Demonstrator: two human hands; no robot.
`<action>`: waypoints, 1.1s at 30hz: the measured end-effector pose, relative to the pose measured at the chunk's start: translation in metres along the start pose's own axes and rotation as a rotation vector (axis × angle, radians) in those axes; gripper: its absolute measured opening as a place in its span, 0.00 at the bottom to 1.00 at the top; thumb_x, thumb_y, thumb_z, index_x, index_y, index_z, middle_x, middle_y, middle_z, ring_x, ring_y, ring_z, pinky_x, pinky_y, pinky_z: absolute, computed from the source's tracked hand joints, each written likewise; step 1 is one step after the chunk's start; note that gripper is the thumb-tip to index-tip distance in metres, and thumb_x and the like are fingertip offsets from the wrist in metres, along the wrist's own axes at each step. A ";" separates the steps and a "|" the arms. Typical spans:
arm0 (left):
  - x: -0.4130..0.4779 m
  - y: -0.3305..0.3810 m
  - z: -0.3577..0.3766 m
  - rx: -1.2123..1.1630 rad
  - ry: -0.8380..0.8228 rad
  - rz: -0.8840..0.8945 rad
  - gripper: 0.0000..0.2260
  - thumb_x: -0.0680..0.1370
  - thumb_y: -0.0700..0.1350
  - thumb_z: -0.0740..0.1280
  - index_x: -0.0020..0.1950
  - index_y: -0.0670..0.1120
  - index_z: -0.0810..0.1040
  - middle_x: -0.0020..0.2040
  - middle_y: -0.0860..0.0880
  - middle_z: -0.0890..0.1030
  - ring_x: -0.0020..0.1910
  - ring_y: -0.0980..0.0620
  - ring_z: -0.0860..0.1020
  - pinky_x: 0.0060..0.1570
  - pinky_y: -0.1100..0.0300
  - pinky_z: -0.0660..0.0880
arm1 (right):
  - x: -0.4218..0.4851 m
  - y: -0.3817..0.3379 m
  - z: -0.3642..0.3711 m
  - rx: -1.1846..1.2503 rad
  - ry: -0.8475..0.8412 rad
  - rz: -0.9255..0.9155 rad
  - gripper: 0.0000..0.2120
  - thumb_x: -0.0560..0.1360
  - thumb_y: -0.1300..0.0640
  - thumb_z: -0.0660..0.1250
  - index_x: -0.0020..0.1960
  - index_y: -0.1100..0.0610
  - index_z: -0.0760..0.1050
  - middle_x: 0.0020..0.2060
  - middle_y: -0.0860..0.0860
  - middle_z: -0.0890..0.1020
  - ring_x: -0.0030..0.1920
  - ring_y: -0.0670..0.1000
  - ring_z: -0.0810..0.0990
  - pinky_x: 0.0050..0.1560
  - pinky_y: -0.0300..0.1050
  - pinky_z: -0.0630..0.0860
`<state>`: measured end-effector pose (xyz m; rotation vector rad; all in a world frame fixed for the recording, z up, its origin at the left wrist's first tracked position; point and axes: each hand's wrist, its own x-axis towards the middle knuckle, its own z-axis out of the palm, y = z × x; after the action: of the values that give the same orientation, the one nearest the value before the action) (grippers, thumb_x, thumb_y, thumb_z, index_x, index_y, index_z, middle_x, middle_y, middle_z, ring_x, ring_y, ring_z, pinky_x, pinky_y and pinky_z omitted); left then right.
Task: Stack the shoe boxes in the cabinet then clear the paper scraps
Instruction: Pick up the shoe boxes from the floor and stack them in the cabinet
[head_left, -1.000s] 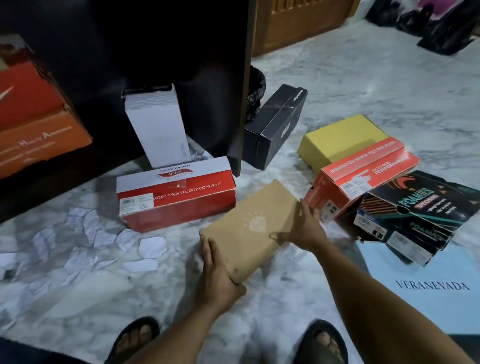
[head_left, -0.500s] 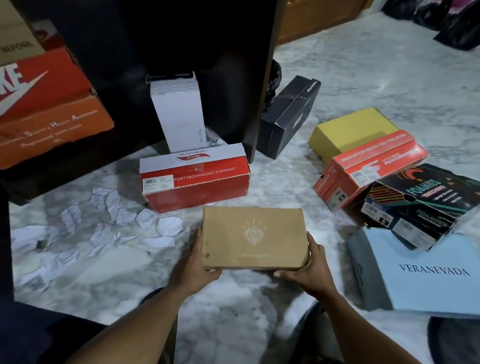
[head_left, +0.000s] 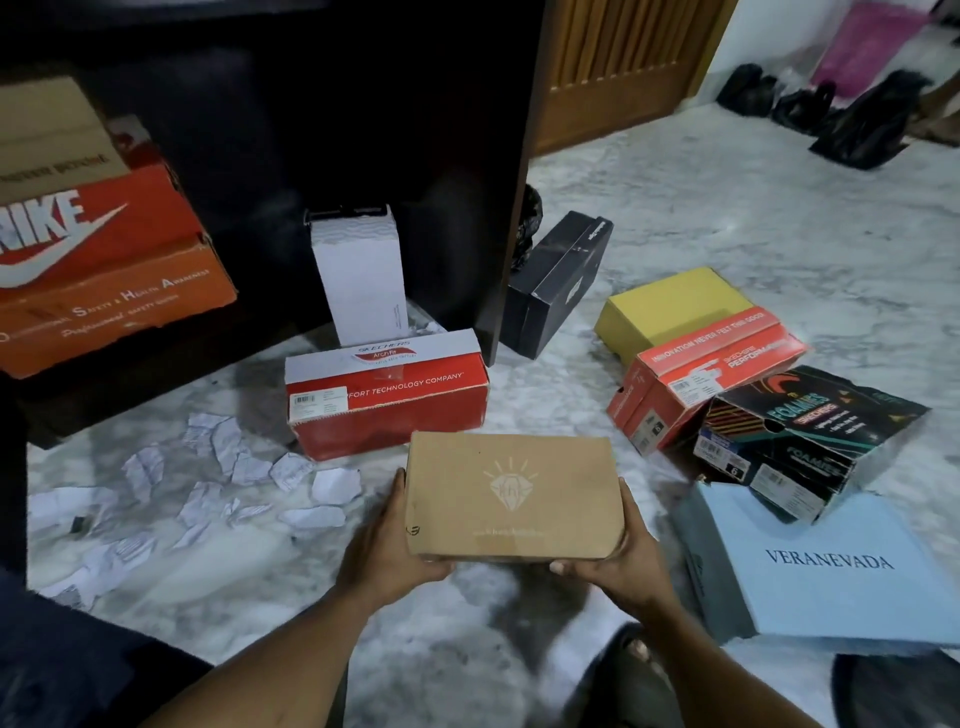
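Right at the person's feet, the brown cardboard box (head_left: 511, 493) is being held between both hands. The left hand (head_left: 384, 561) is closing its grip around the left short end, and the right hand (head_left: 623, 561) is doing the same on the right end, thumbs curling under the near edge. A second ago the box was lying slantwise on the floor, its length angling away to the right. Now it is sitting square to the person, long axis running left to right, lid facing up with a faint diamond print showing. Its surface is looking matte and plain, with crisp corners.

Crumpled white paper scraps (head_left: 223, 483) are lying scattered on the veined marble floor (head_left: 727, 208) to the left. A pale blue box (head_left: 831, 566) is resting flat to the right. Beyond the hands, a glossy red and white box (head_left: 387, 400) is sitting lengthwise, with a white box (head_left: 361, 280) standing on end behind it at the dark cabinet (head_left: 441, 156). Inside the cabinet on the left, orange boxes (head_left: 104, 249) are lying stacked. Farther right, a black patterned box (head_left: 810, 431), a red box (head_left: 706, 374) and a yellow box (head_left: 670, 306) are overlapping, and a black box (head_left: 561, 283) is leaning on the cabinet's side.
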<state>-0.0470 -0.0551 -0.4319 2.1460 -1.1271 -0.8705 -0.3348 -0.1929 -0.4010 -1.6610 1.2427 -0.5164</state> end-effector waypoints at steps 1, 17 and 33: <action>-0.004 0.011 -0.009 -0.008 0.006 0.027 0.60 0.55 0.64 0.80 0.79 0.63 0.47 0.62 0.60 0.80 0.58 0.52 0.81 0.49 0.51 0.81 | -0.003 -0.010 -0.006 -0.010 0.011 -0.022 0.54 0.49 0.43 0.88 0.66 0.25 0.60 0.56 0.29 0.79 0.58 0.32 0.77 0.48 0.26 0.74; -0.092 0.173 -0.336 0.083 0.514 0.317 0.59 0.45 0.72 0.79 0.72 0.62 0.60 0.62 0.59 0.81 0.61 0.51 0.80 0.56 0.51 0.79 | -0.039 -0.359 -0.020 -0.014 0.113 -0.627 0.60 0.54 0.39 0.84 0.76 0.39 0.51 0.64 0.40 0.72 0.64 0.47 0.71 0.61 0.50 0.76; 0.067 0.179 -0.518 -0.216 0.810 0.334 0.33 0.63 0.37 0.83 0.64 0.49 0.75 0.50 0.60 0.79 0.47 0.62 0.77 0.50 0.63 0.76 | 0.155 -0.510 0.097 0.096 0.119 -0.717 0.59 0.62 0.35 0.79 0.80 0.41 0.45 0.70 0.44 0.69 0.68 0.51 0.73 0.61 0.45 0.75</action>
<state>0.2852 -0.1096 0.0059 1.7741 -0.8615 0.0524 0.0513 -0.2800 -0.0317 -1.9932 0.6520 -1.0991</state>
